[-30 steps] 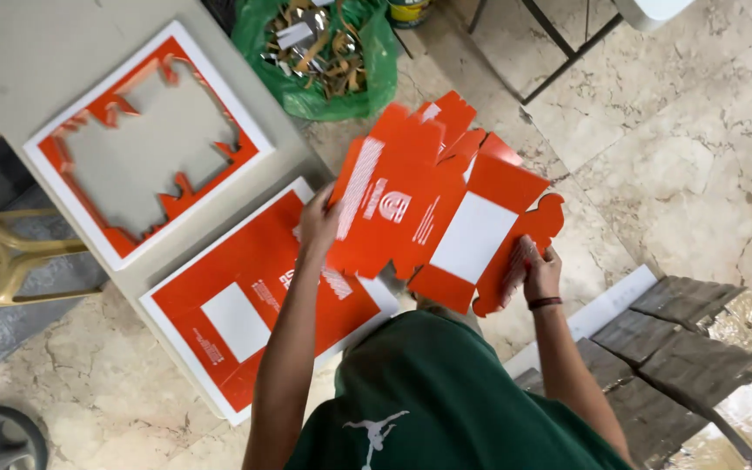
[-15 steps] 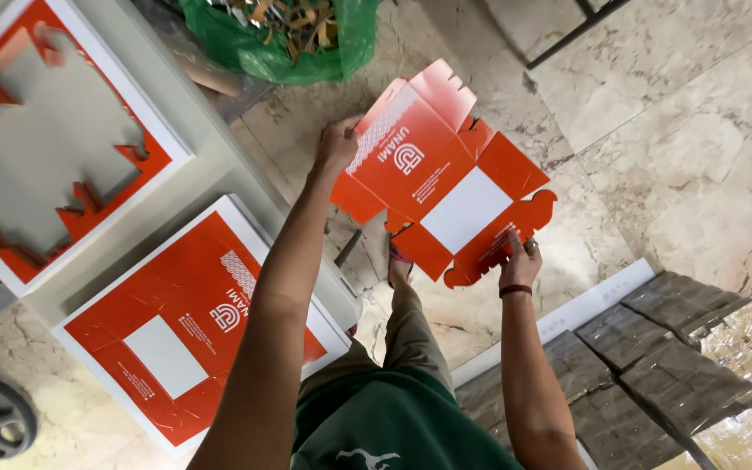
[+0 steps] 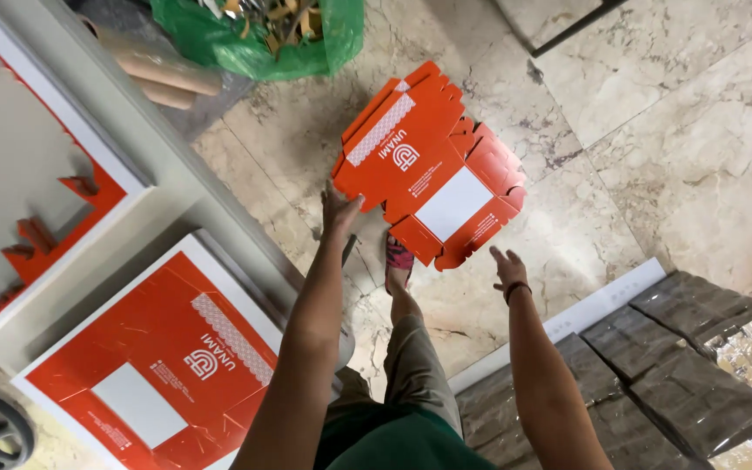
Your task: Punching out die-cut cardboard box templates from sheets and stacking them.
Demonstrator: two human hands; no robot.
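Head view looks straight down past two bare forearms to a pale marble floor. An orange die-cut carton blank, flat, with a white rectangular panel and white printing on it, sits out in front of both hands above the floor tiles. The left hand is at the blank's lower left edge, fingers stretched upward and apparently touching the card there, though whether the thumb pinches the edge from behind cannot be told from this angle. The right hand, a dark band at its wrist, is spread with fingers apart, just below the blank's lower right corner and apart from it, holding nothing. Between the arms, a foot in a pink sandal rests on the floor under the blank. To the left stands a grey table; on it lies an uncut orange printed sheet with a white border, and further left a sheet frame whose middle has been punched out. At the top, a green plastic bag holds card scraps, with cardboard tubes beside it. Wrapped bundles in clear film lie at lower right.
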